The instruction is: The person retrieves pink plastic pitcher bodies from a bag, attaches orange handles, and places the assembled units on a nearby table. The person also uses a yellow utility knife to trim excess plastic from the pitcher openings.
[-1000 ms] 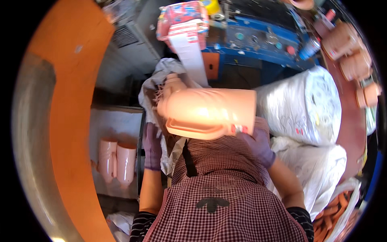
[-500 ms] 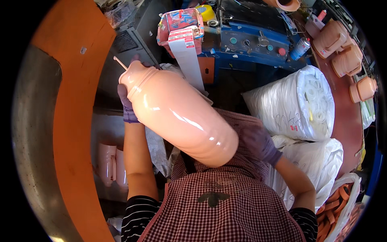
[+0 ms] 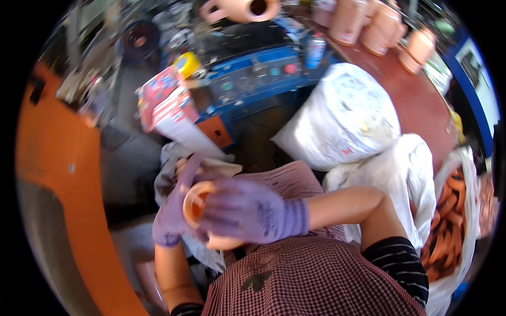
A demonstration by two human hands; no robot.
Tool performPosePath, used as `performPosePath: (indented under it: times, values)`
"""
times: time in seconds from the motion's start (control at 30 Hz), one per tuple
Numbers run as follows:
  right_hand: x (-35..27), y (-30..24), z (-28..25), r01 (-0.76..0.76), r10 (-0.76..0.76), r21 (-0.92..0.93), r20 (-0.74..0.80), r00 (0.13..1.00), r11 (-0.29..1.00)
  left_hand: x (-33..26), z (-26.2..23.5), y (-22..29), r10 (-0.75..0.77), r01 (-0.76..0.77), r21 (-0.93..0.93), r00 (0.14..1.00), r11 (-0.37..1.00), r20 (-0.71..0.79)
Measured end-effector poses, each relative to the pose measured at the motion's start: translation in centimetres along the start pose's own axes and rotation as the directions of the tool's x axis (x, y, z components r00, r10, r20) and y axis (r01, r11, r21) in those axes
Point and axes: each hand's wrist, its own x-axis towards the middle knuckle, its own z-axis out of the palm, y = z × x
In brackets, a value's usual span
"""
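Observation:
A glossy peach plastic bottle-shaped shell (image 3: 223, 243) stands close to my lap, its round open mouth facing up at me. My left hand (image 3: 171, 218), in a purple knit glove, wraps the left side of the neck with the thumb raised. Across the mouth lies my right hand (image 3: 253, 208), also gloved in purple. Its fingers are smeared by motion over the right part of the rim, so their grip is unclear. Most of the shell's body is hidden beneath my hands and forearm.
Ahead is a blue machine panel (image 3: 253, 79) with knobs; a red basket (image 3: 163, 89) is left of it. White sacks (image 3: 342, 116) stand at right, beside a bag of orange-brown handle-like pieces (image 3: 445, 226). Peach jugs (image 3: 348, 21) line the reddish table (image 3: 400, 100). An orange panel (image 3: 79, 221) curves along the left.
The shell has swung from lying slantwise to mouth up, now showing an open rim. My right hand has come from beside my lap onto the mouth. The view has turned right.

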Motion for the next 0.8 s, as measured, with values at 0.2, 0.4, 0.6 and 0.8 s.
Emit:
performPosePath:
  times: [0.2, 0.4, 0.6, 0.8]
  values:
    - [-0.1, -0.8, 0.6, 0.079, -0.080, -0.058, -0.011, 0.997, 0.995, -0.4, 1.2, -0.8, 0.032, -0.025, -0.065, 0.992, 0.998, 0.119]
    - [-2.6, -1.2, 2.2, 0.123, -0.141, 0.072, 0.351, 0.926, 0.990, -0.4, 3.0, -0.1, 0.080, -0.092, 0.227, 0.995, 0.970, 0.063]
    - [-2.4, 0.3, -0.3, 0.160, -0.219, 0.246, 0.235, 0.947, 0.956, -2.5, 5.4, 3.3, -0.080, 0.163, 0.338, 0.966, 0.927, -0.247]
    - [-8.2, 12.3, -10.0, -0.228, 0.230, -0.069, 0.015, 0.973, 0.971, -7.6, 1.8, 4.8, 0.316, 0.394, 0.541, 0.506, 0.743, -0.803]
